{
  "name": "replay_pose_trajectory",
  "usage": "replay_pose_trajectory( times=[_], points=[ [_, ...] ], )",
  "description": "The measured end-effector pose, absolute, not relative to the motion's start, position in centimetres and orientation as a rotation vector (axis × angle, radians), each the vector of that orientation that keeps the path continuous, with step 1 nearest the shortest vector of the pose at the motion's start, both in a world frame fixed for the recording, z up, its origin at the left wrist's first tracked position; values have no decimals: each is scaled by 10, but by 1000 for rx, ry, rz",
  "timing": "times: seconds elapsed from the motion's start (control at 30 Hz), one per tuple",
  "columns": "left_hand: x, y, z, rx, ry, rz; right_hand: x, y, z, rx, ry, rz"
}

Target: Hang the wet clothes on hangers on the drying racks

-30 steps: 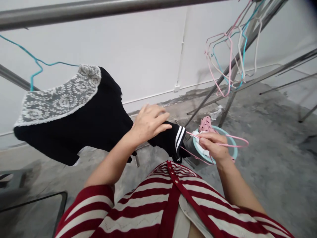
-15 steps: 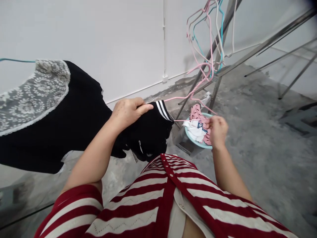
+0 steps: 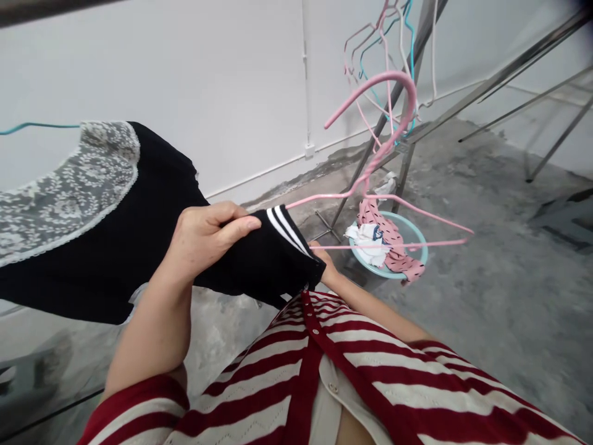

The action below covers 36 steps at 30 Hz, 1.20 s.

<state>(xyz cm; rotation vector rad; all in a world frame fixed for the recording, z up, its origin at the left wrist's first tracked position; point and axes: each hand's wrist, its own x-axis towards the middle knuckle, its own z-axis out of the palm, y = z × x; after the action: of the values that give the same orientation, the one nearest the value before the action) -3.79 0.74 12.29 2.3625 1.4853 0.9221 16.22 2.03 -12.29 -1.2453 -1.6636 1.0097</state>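
My left hand is closed on the sleeve of a black garment, just behind its white-striped cuff. The garment has a white lace collar and hangs on a blue hanger at the left. My right hand sits right behind the cuff, its fingers mostly hidden by the cloth. It holds one end of a pink wire hanger, which stands upright with its hook pointing up, the left tip by the cuff opening.
A teal basin with white and pink spotted clothes sits on the concrete floor. Above it, several pink, blue and white hangers hang on a slanted metal rack. A white wall runs behind. Rack legs cross the right side.
My right hand has moved left to the cuff and turned the pink hanger upright. My left hand has slid down the sleeve, still gripping it.
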Motion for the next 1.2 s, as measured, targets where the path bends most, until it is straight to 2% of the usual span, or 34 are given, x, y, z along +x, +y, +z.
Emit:
replay_pose_trajectory(
  times=[0.13, 0.23, 0.33, 0.47, 0.67, 0.83, 1.03, 1.1, 1.2],
  points=[
    [-51, -5, 125, 2381, 1329, 934, 153, 32, -131, -1228, -1803, 914],
    [-62, -8, 127, 2436, 1206, 957, 153, 44, -146, -1150, -1879, 1063],
    [-76, -6, 127, 2482, 1137, 969, 167, 56, -163, -1213, -1787, 1162],
    [-97, -1, 124, 2463, 1242, 951, 208, 73, -164, -1295, -1616, 1073],
    [-127, 9, 106, 2454, 1607, 840, 273, 94, -118, -1340, -1353, 844],
    [-134, 18, 85, 2882, 1639, 781, 301, 100, -62, -1324, -1288, 642],
    [-115, 21, 61, 3179, 2124, 366, 301, 92, -14, -1315, -1285, 497],
    [-109, 23, 51, 3101, 2287, 430, 286, 80, -14, -1315, -1226, 535],
    [-106, 26, 39, 2963, 2338, 753, 258, 53, -22, -1277, -1275, 696]
  ],
)
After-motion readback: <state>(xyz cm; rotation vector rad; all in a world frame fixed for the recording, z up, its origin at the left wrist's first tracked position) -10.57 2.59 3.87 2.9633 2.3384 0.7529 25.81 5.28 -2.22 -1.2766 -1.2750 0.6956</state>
